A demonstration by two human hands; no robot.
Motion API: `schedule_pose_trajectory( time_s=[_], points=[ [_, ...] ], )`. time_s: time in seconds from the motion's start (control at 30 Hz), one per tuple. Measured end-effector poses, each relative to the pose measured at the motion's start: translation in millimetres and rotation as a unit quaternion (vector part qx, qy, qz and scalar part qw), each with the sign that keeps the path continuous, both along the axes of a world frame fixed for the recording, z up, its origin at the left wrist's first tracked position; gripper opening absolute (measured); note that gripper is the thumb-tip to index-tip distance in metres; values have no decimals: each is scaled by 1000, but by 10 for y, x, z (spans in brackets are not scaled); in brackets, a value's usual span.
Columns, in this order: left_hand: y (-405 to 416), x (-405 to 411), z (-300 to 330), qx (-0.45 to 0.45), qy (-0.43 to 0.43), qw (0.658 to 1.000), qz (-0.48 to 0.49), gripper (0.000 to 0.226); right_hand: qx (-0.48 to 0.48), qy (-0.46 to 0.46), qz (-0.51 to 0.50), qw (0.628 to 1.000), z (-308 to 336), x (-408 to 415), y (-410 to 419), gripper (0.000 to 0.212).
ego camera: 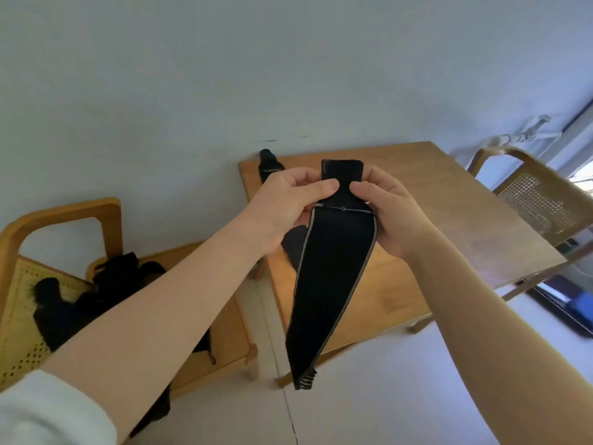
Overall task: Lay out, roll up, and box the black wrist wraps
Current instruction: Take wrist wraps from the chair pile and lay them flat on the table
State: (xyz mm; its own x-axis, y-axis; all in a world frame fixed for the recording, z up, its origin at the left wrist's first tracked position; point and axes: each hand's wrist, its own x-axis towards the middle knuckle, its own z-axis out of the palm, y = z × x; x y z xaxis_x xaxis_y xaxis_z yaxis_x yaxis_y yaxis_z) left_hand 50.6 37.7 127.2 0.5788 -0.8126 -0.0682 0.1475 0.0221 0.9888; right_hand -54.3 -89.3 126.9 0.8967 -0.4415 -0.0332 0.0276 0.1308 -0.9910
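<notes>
Containers: none visible; nearest thing to one, the seat of a wooden cane-backed chair (19, 284) at left, piled with dark bundled items (96, 297).
Wrist wrap (330, 277): held up in the air between both hands, over the near edge of the wooden table (465, 203); upper end pinched at hand height, remainder hanging down and toward the camera.
Left hand (288, 207): thumb and curled fingers pinching the wrap's narrow top tab from the left.
Right hand (391, 210): thumb and curled fingers pinching the same tab from the right, thumb tips nearly meeting across it.
Look of the wrap: black fabric, pale grey edging down both long sides, a stitched seam just below the tab, lower end with light stripes.
Second black strap (268, 165): lying on the table's far left corner, partly hidden behind the left hand.
Surroundings: pale wall, light floor, another cane chair (539, 200) at the table's right.
</notes>
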Motion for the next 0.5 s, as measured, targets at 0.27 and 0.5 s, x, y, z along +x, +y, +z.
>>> schedule_pose_trajectory(
  time_s=[0.27,0.5],
  points=[
    [-943,-587,-23,53,72,986,-138,59,-40,13,-82,996,124,-621,-906,10],
    [-1261,-366,-176,91,-9,992,-90,14,-132,60,-174,974,-62,-324,-1346,8]
  ],
)
